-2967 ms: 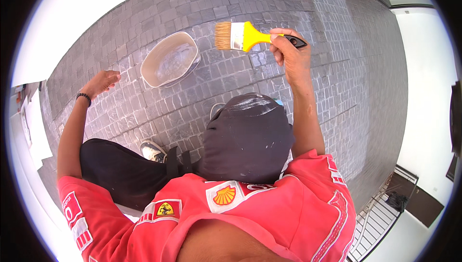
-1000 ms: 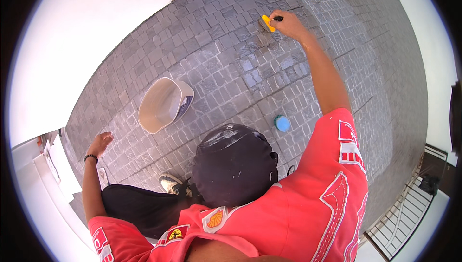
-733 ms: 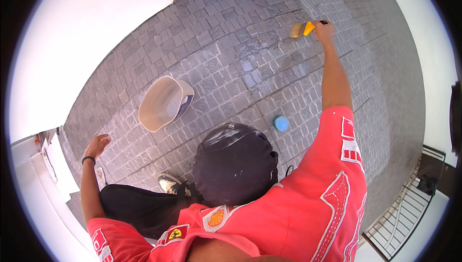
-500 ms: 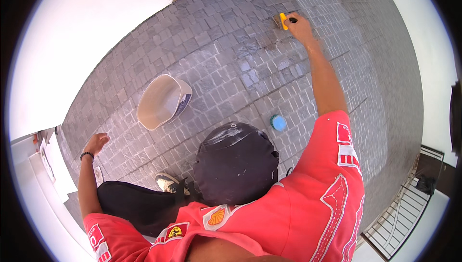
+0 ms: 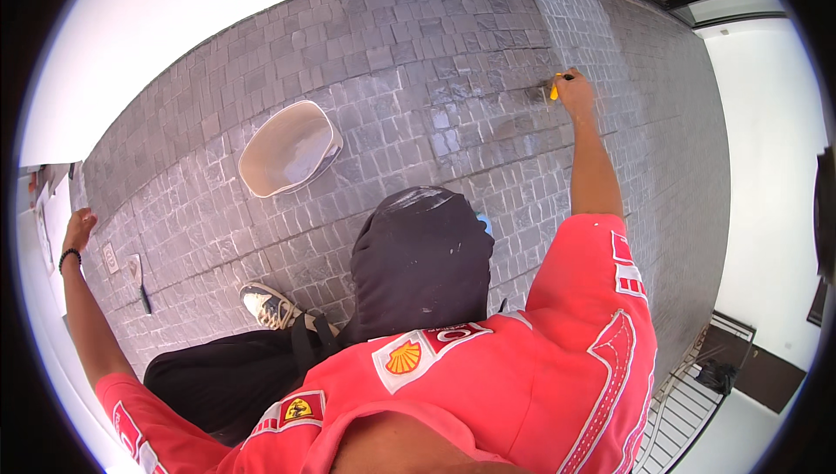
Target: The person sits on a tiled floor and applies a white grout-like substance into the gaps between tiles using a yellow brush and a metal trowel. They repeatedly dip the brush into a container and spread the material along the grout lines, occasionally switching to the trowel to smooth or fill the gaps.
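Observation:
My right hand (image 5: 576, 93) is stretched far forward, closed around a brush (image 5: 555, 91) with a yellow body. The brush is down at the grey stone paving (image 5: 392, 130), beside a dark wet-looking patch; its bristles are hard to make out. Out to the far left, my left hand (image 5: 80, 228), with a dark bead bracelet at the wrist, is raised with loosely bent fingers and nothing in it. Below it, a scraper (image 5: 139, 284) with a black handle lies on the paving. A cream bucket (image 5: 292, 150) with a pale inside stands ahead of my knee.
My dark-trousered knee (image 5: 422, 265) mostly hides a round blue object (image 5: 484, 223). My shoe (image 5: 272, 307) is planted left of it. White walls (image 5: 200, 21) bound both sides. A pale square plate (image 5: 110, 258) lies near the left hand, and a metal railing (image 5: 688, 413) is at lower right.
The view has shifted. My right hand has drawn the brush back, nearer to me. My left hand has swung farther out left, and the scraper has come into sight.

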Tool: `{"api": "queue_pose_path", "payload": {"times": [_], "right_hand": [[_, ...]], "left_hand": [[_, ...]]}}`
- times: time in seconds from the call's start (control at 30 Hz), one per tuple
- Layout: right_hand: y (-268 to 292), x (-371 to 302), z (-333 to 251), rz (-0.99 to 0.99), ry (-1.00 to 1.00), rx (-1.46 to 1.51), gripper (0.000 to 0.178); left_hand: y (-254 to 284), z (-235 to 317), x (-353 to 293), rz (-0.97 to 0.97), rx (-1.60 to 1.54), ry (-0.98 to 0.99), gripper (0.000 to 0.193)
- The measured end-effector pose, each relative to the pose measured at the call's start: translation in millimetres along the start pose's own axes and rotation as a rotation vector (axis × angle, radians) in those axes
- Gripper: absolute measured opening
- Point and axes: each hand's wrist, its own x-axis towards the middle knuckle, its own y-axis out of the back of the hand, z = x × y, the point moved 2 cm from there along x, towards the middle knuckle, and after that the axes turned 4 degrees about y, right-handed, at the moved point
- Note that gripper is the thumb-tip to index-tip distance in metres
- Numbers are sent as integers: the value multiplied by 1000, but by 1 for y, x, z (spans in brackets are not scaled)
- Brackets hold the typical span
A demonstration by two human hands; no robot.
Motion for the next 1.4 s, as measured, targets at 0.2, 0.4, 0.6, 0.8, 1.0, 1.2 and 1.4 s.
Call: {"api": "queue_pose_path", "payload": {"times": [0.2, 0.4, 0.6, 0.8, 1.0, 1.2, 1.4], "right_hand": [[-69, -126, -144, -226, 436, 157, 28], [-57, -169, -129, -321, 134, 715, 25], [-24, -135, -76, 40, 22, 543, 23], [-36, -147, -104, -415, -98, 707, 27], [-16, -126, -105, -54, 73, 378, 31], [-47, -212, -154, -475, 415, 122, 30], [3, -176, -102, -496, 13, 423, 27]], "left_hand": [[-15, 48, 30, -153, -232, 274, 63], [-47, 148, 77, -191, -287, 93, 61], [-80, 210, 107, -395, -65, 70, 54], [-89, 294, 117, -305, -393, -149, 62], [-81, 274, 106, -320, -402, -154, 62], [-95, 194, 107, -402, -222, 7, 64], [-106, 130, 123, -346, -462, 86, 70]]}}
